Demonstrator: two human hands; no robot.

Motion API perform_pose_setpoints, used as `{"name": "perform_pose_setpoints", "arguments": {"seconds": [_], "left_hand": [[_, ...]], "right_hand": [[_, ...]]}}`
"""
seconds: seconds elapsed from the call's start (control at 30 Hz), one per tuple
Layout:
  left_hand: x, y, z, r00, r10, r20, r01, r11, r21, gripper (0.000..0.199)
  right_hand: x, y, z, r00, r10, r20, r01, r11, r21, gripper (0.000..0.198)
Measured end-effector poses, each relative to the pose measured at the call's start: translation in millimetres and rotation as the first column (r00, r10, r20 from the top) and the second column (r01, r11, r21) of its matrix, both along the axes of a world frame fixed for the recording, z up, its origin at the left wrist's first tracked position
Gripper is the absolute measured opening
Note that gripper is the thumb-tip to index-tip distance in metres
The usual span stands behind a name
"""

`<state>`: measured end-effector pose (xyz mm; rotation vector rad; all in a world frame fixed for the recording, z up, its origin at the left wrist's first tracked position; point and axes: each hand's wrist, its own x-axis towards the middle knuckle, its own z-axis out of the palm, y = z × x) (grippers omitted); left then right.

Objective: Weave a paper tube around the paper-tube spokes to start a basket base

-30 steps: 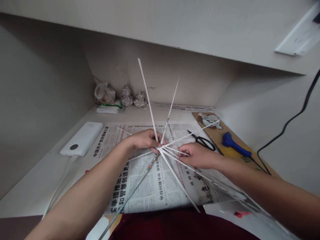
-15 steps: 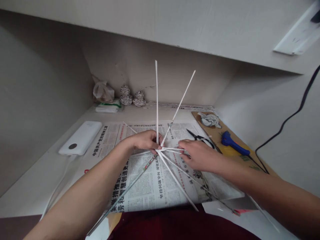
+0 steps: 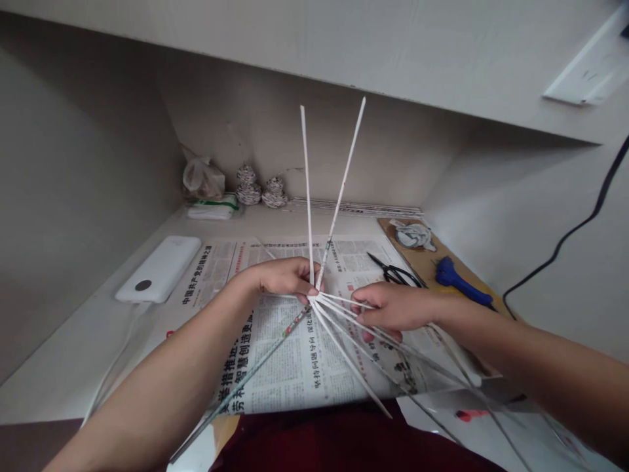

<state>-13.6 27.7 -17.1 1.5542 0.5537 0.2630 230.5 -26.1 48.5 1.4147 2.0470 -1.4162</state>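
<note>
Several thin rolled-paper sticks (image 3: 344, 190) radiate from a small woven centre (image 3: 315, 297) above the newspaper (image 3: 275, 367). My left hand (image 3: 289, 276) pinches this centre between thumb and fingers. Two sticks rise upward from it, and others run down toward my lap, one of them greenish with coloured specks (image 3: 255, 370). Right of the centre, my right hand (image 3: 393, 307) is closed around a pair of the sticks, which pass between its thumb and fingers. Its lower fingers are partly hidden.
Black scissors (image 3: 393, 269) lie beyond my right hand, beside a blue glue gun (image 3: 459, 283) on a cardboard sheet (image 3: 417, 262). A white power bank (image 3: 160, 270) sits at left. Behind stand two gourd-shaped woven pieces (image 3: 248, 185), more paper sticks (image 3: 358, 208) and a plastic bag (image 3: 203, 178).
My right hand has moved slightly right and down, drawing sticks that way. The upright sticks have tilted, the right one standing steeper. My left hand keeps its pinch.
</note>
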Motion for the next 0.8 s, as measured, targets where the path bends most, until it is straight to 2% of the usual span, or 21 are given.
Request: {"name": "perform_pose_setpoints", "arguments": {"seconds": [0.07,0.1,0.17,0.23,0.27,0.33,0.37,0.43,0.5,0.6,0.67,0.73,0.8], "left_hand": [[0,0,0.0,0.999,-0.029,0.019,0.029,1.0,-0.002,0.014],[0,0,-0.1,0.999,-0.04,0.027,0.04,0.999,-0.003,0.013],[0,0,-0.5,0.998,-0.054,0.042,0.054,0.998,-0.009,0.013],[0,0,-0.9,0.997,-0.061,0.053,0.062,0.998,-0.019,0.015],[0,0,-1.0,0.997,-0.059,0.053,0.06,0.998,-0.023,0.016],[0,0,-0.8,0.998,-0.037,0.043,0.039,0.999,-0.032,0.018],[0,0,-0.4,0.999,-0.018,0.035,0.019,0.999,-0.037,0.018],[1,-1,1.1,0.999,0.029,0.016,-0.029,0.998,-0.053,0.02],[2,-2,2.9,0.997,0.076,-0.011,-0.076,0.995,-0.069,0.021],[2,-3,4.1,0.992,0.113,-0.05,-0.116,0.991,-0.067,0.021],[2,-3,3.6,0.991,0.118,-0.058,-0.122,0.991,-0.062,0.021],[2,-2,2.8,0.991,0.118,-0.056,-0.122,0.99,-0.064,0.021],[2,-2,2.6,0.992,0.117,-0.051,-0.121,0.991,-0.063,0.02]], "right_hand": [[0,1,3,0.998,0.036,-0.059,-0.045,0.987,-0.153,0.013],[0,2,3,0.996,0.055,-0.077,-0.069,0.979,-0.192,0.013],[1,3,0,0.994,0.086,-0.062,-0.095,0.983,-0.157,0.012],[3,5,-7,0.994,0.103,0.025,-0.104,0.993,0.047,0.012],[4,5,-11,0.991,0.106,0.076,-0.119,0.975,0.189,0.012],[6,6,-19,0.982,0.102,0.158,-0.163,0.881,0.444,0.013],[6,5,-22,0.978,0.103,0.181,-0.185,0.829,0.528,0.013],[6,3,-26,0.977,0.1,0.188,-0.197,0.763,0.616,0.011],[3,-1,-28,0.984,0.086,0.157,-0.167,0.747,0.643,0.008],[-4,-7,-28,0.998,0.03,0.051,-0.055,0.762,0.645,0.007],[-9,-7,-29,0.999,-0.021,-0.036,0.039,0.803,0.595,0.008],[-14,-6,-33,0.989,-0.076,-0.13,0.13,0.864,0.487,0.008],[-19,-3,-37,0.962,-0.145,-0.231,0.216,0.921,0.325,0.008]]}}
